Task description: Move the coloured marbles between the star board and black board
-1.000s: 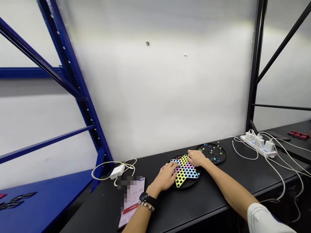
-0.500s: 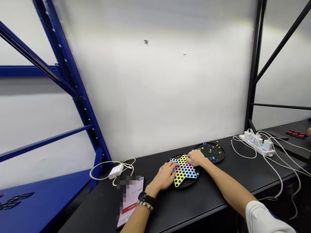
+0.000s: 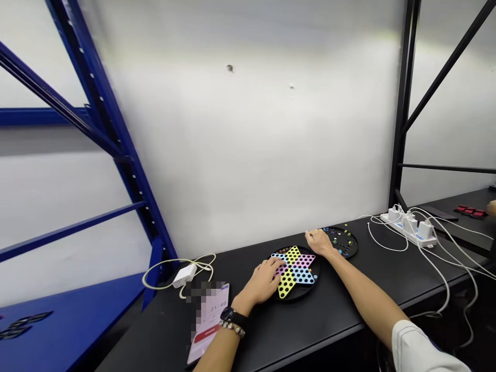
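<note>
A star-shaped Chinese checkers board in yellow, blue and pink, dotted with dark holes, lies in a round black tray on the black table. My left hand rests over the board's left side, fingers stretched out and holding nothing. Some brownish marbles and a few orange and blue ones show around the star. Beyond the board my right hand is raised with its fingers curled together; whatever may be in them is hidden. Behind that hand, partly covered by it, is a second round black tray with scattered coloured marbles.
A phone lies left of my left forearm. Behind it is a white charger with a looped cable. At right stands a white power strip with plugs and trailing cables. A blue rack frame rises at left.
My right hand has lifted off the board's upper right and moved up and slightly right, next to the second tray. My left hand has stayed in place.
</note>
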Motion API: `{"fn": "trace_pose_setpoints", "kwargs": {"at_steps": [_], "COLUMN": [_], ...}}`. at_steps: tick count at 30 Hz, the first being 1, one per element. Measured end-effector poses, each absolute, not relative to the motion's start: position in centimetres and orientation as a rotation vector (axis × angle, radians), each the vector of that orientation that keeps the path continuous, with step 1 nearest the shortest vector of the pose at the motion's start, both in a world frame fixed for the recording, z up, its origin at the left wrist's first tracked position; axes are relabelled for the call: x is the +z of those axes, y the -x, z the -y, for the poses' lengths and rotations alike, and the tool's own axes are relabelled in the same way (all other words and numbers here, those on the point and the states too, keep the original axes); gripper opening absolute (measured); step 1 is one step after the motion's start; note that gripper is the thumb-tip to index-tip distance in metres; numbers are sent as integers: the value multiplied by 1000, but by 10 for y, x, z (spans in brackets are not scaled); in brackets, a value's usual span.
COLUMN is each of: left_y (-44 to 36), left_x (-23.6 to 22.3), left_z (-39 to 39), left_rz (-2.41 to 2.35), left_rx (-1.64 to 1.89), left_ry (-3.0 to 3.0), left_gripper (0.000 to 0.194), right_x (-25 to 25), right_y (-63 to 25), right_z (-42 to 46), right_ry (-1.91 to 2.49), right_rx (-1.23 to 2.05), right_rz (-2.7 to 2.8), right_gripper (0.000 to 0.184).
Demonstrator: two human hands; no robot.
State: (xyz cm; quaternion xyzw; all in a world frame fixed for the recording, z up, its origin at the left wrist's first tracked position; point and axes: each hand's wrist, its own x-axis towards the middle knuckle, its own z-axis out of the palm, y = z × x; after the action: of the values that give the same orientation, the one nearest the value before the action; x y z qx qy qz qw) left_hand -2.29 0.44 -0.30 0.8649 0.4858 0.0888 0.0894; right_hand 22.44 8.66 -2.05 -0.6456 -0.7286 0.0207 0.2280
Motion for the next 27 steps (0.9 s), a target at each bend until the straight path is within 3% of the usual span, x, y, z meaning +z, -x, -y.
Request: {"fn": "trace_pose_setpoints", "kwargs": {"at_steps": [6, 10, 14, 17, 27], "left_y": [24, 26, 26, 25, 24], "left_x": [-6, -9, -9, -8, -6], "left_z": [-6, -8, -8, -7, -5], "left_rz": [-1437, -1442, -1447, -1454, -1457], "left_rx": [289, 289, 282, 273, 282], "left_ry": [-2578, -2585, -2615, -2614, -2598], "left_gripper": [44, 43, 43, 43, 42], "right_x": [-23, -19, -10, -4, 8], "right_y": [-269, -272, -263, -255, -242], "right_z": [-92, -92, -86, -77, -58], "right_ry": [1982, 1916, 1623, 1452, 1398], "right_rx": [66, 115, 592, 887, 1010], "right_rz": [1792, 1880, 2126, 2329, 2440], "right_gripper": [52, 36, 18, 19, 24]}}
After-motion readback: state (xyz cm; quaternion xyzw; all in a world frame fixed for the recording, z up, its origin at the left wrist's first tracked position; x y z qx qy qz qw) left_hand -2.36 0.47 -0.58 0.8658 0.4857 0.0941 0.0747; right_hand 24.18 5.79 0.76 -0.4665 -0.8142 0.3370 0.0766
